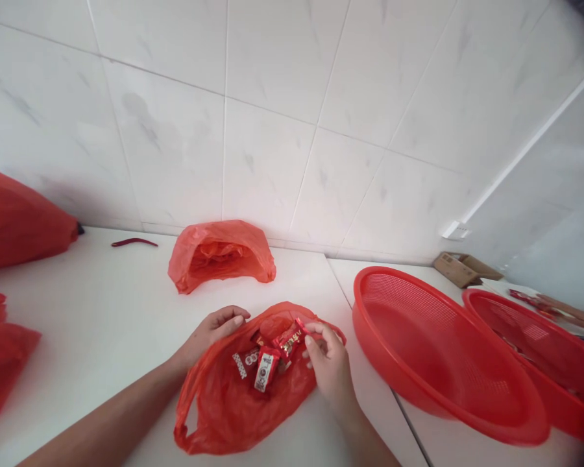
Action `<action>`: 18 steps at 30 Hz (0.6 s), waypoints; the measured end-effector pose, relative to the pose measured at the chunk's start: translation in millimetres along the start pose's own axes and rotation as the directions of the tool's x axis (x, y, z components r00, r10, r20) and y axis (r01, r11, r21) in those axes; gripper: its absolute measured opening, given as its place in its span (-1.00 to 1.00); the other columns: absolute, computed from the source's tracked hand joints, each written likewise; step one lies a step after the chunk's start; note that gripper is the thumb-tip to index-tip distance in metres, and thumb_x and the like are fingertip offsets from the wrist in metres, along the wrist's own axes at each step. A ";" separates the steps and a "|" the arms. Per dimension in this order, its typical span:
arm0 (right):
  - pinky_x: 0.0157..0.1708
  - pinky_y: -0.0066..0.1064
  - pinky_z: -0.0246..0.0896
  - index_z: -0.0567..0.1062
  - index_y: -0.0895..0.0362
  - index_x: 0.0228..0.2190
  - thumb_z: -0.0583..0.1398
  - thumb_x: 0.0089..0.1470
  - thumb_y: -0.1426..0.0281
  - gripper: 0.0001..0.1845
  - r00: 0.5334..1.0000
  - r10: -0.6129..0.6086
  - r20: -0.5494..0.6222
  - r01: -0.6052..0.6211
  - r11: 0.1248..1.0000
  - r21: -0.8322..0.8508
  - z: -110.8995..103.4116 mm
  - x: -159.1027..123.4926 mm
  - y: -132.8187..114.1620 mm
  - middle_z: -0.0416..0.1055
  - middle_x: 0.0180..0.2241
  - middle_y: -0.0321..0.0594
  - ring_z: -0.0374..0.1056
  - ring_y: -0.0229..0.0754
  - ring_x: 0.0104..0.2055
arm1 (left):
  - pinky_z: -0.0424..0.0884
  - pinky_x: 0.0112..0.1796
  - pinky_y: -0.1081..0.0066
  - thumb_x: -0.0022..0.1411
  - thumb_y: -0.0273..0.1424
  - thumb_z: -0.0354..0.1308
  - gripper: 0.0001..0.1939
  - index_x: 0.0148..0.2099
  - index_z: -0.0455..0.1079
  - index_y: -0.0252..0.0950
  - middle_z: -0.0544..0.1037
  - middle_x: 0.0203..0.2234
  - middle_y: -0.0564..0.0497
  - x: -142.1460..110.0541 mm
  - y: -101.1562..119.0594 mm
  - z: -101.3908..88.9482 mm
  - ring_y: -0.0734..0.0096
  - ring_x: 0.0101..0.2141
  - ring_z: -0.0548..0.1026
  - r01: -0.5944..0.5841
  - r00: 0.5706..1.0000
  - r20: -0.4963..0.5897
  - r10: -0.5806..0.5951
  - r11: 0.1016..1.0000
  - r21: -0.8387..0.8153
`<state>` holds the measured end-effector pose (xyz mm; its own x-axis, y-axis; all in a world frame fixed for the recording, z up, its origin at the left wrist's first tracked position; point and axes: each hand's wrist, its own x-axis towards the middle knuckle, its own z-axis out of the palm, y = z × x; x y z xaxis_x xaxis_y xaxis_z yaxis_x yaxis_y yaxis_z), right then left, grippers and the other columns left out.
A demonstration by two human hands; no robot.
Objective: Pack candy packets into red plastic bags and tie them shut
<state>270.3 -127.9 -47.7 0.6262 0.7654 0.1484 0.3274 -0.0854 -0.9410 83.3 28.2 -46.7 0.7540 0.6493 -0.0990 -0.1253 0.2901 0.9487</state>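
Note:
An open red plastic bag (pixel 233 421) lies on the white table in front of me, several small red wrapped snack packets inside. My left hand (pixel 221 327) is closed at the bag's far left rim, thumb and fingers together on the plastic. Reaching in from the right, my right hand (pixel 328 363) pinches the end of a red-and-gold packet (pixel 289 340) between thumb and fingers. A red packet with a white label (pixel 266 371) rests just below it, and a patterned packet (pixel 241 364) sits to the left.
Behind stands another red bag (pixel 221 253), its mouth open. A red curved strip (pixel 134 242) lies near the wall. On the right are a red basket (pixel 379 344) and a second basket (pixel 559 324). A cardboard box (pixel 460 269) and another person's arm (pixel 571 314) are beyond.

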 end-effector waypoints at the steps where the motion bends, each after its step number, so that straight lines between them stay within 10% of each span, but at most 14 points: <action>1: -0.38 -0.24 0.40 0.43 0.07 -0.19 0.08 0.10 0.29 -0.75 1.000 -0.008 0.013 0.008 1.000 -0.013 -0.7 0.9 1.3 0.44 -0.18 -0.14 0.40 -0.11 -0.34 | 0.39 -0.37 0.35 0.13 -0.18 0.20 -0.72 -0.20 0.38 -0.27 0.53 -0.46 0.04 0.6 -0.1 -0.6 0.33 -0.45 0.49 -0.002 1.000 0.001 0.002 1.000 0.005; 7: 0.08 -0.16 0.21 0.42 0.04 -0.05 0.07 0.13 0.41 -0.66 0.968 -0.127 0.219 0.118 0.992 0.052 1.8 -1.4 5.7 0.30 0.11 -0.15 0.22 -0.06 0.14 | 0.39 -0.33 0.36 0.16 -0.18 0.17 -0.73 -0.22 0.40 -0.29 0.54 -0.41 0.00 0.8 4.5 -0.5 0.31 -0.40 0.49 -0.045 0.997 0.059 0.043 0.998 0.049; 18: 0.27 -0.19 -0.16 0.02 0.01 0.25 0.02 0.15 0.47 -0.35 0.880 -0.205 0.428 0.304 0.936 -0.176 12.0 -9.6 2.6 -0.18 0.32 -0.24 -0.20 -0.17 0.33 | 0.40 -0.30 0.35 0.13 -0.26 0.23 -0.76 -0.18 0.38 -0.26 0.54 -0.34 0.01 12.4 -8.8 -9.6 0.32 -0.36 0.50 -0.087 0.991 0.110 0.075 0.990 0.109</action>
<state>256.7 -127.8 -55.2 0.1809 0.9642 0.1937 0.6217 0.0405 -0.7822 87.6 40.5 -59.2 0.8090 0.5878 0.0060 -0.1193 0.1541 0.9808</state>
